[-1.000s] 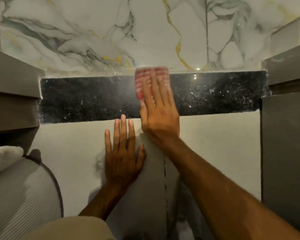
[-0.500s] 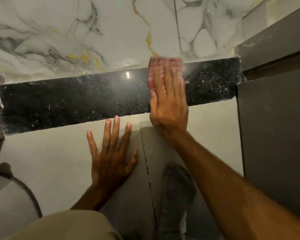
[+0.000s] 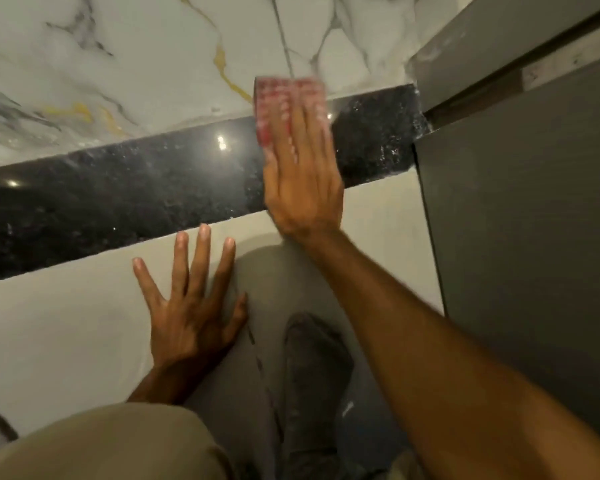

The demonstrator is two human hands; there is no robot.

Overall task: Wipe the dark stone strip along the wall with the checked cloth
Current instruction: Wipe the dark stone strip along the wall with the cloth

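Observation:
A dark speckled stone strip [image 3: 118,199] runs slantwise across the wall, below white marble tiles. My right hand [image 3: 302,181] lies flat on a red-and-white checked cloth [image 3: 288,95] and presses it against the strip near its right end; the cloth's top edge overlaps the marble. My left hand [image 3: 191,299] rests open and flat on the pale surface just below the strip, fingers spread, holding nothing. White specks dot the strip's right end [image 3: 385,140].
A grey cabinet panel [image 3: 520,220] closes off the strip on the right, with a second grey panel [image 3: 499,43] above it. Marble tiles [image 3: 136,64] with gold and grey veins fill the top. A grey-socked foot [image 3: 312,368] and beige clothing [image 3: 101,445] sit at the bottom.
My right hand and the cloth have slid right along the strip, toward the grey cabinet. The view has swung right and tilted. My left hand stays flat below the strip.

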